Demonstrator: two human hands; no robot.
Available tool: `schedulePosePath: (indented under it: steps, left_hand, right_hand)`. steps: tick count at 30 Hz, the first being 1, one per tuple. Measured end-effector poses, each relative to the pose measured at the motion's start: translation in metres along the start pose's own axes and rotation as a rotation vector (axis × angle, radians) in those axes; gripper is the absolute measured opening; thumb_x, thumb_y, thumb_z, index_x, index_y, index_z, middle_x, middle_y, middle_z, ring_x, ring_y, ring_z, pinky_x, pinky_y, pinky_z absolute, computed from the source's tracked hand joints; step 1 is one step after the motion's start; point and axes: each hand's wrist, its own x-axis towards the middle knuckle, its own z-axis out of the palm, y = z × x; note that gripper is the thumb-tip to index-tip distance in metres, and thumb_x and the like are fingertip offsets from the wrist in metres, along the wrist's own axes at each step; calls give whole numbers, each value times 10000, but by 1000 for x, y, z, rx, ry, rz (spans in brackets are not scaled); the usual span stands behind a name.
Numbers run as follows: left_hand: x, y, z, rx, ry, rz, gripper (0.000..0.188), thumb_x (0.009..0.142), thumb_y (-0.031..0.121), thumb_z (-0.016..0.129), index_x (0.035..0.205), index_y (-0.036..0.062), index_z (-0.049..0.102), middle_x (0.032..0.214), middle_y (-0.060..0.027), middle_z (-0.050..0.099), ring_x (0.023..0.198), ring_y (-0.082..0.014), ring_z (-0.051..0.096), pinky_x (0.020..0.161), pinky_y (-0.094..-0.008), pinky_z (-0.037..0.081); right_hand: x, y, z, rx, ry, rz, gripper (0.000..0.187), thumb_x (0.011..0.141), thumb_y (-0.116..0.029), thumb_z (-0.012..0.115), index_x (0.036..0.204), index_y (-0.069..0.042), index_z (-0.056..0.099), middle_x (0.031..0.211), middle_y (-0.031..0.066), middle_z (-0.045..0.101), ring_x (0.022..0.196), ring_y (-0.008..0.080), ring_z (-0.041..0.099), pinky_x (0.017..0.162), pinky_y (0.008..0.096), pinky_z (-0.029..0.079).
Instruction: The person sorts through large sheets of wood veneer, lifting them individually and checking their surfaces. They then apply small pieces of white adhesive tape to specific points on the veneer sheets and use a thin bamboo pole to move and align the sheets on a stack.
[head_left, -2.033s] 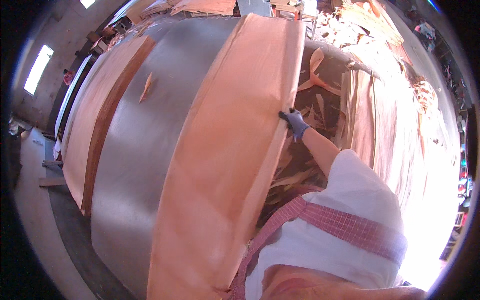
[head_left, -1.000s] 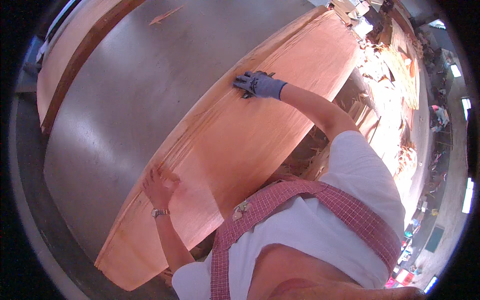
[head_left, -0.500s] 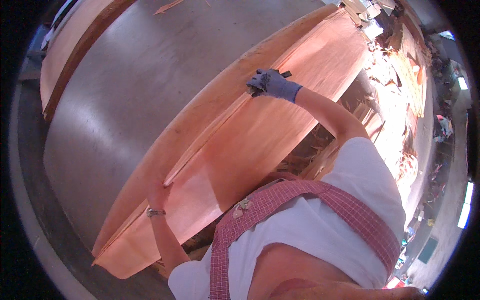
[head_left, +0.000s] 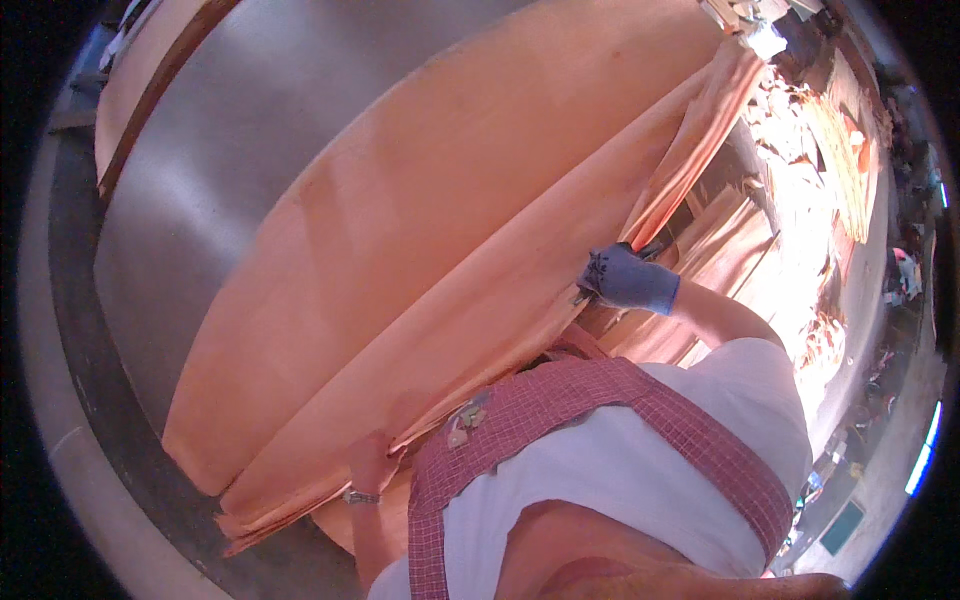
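Note:
A large, thin sheet of reddish wood veneer [head_left: 480, 270] bends toward me, its near edge drawn against my apron. At its lower left, my bare left hand [head_left: 371, 462], a watch on the wrist, is closed on that near edge; its fingers are partly hidden. My right hand [head_left: 628, 278], in a blue-grey glove with dark fingertips, is closed on the same edge farther right. A dark narrow object [head_left: 652, 249] pokes out of the right fist; its kind cannot be made out. Beyond the fold, another pale orange veneer surface [head_left: 330, 260] lies flat on the grey tabletop.
Wood scraps and broken veneer strips [head_left: 800, 200] lie heaped in bright light to my right. More veneer pieces [head_left: 715, 265] sit below the right hand. A stack of veneer [head_left: 160, 90] with a dark edge stands at the far left. The grey tabletop [head_left: 220, 180] spreads behind the sheet.
Both hands have come toward my body, pulling the veneer's folded edge with them. More of the pale surface beyond the fold now shows.

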Motion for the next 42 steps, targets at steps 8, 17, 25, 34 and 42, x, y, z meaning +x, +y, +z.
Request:
schedulePosePath:
  steps: [8, 17, 25, 34, 42]
  left_hand:
    - [56, -51, 225, -89, 157, -37, 446, 814, 335, 719, 1185, 122, 594, 1096, -180, 599, 1073, -335, 571, 907, -394, 470]
    - [148, -68, 150, -2536, 911, -455, 923, 719, 805, 563, 1299, 90, 504, 1359, -145, 505, 1210, -328, 511, 953, -556, 429]
    - [143, -134, 135, -2481, 1122, -789, 1028, 640, 851, 572, 1377, 141, 471, 1381, -152, 480, 1229, -373, 472, 906, -617, 403]
    - [126, -145, 138, -2283, 1296, -909, 1047, 652, 783, 642, 1452, 156, 387, 1443, -150, 408, 1312, -348, 401, 980, -594, 392]
    - [62, -190, 169, -1972, 1086, -899, 846, 762, 603, 654, 1437, 155, 412, 1430, -140, 408, 1281, -329, 431, 971, -504, 430]
  right_hand:
    - [17, -14, 203, 184, -9, 39, 242, 818, -361, 632, 892, -131, 656, 788, 97, 649, 789, 308, 647, 644, 474, 519]
    - [47, 52, 218, 1404, 840, 1116, 304, 956, -400, 549, 1067, -129, 628, 941, 40, 668, 763, 175, 637, 545, 325, 469]
    - [89, 109, 147, 1950, 1280, 1307, 495, 877, -618, 569, 966, -131, 596, 690, 9, 566, 521, 162, 528, 436, 296, 387]
    - [69, 116, 137, 1596, 1197, 1570, 538, 843, -626, 614, 872, -90, 585, 618, 20, 519, 459, 151, 472, 422, 299, 375]
    - [83, 148, 123, 1327, 1546, 1483, 485, 733, -414, 828, 950, -31, 623, 718, 35, 618, 536, 147, 545, 492, 294, 440]
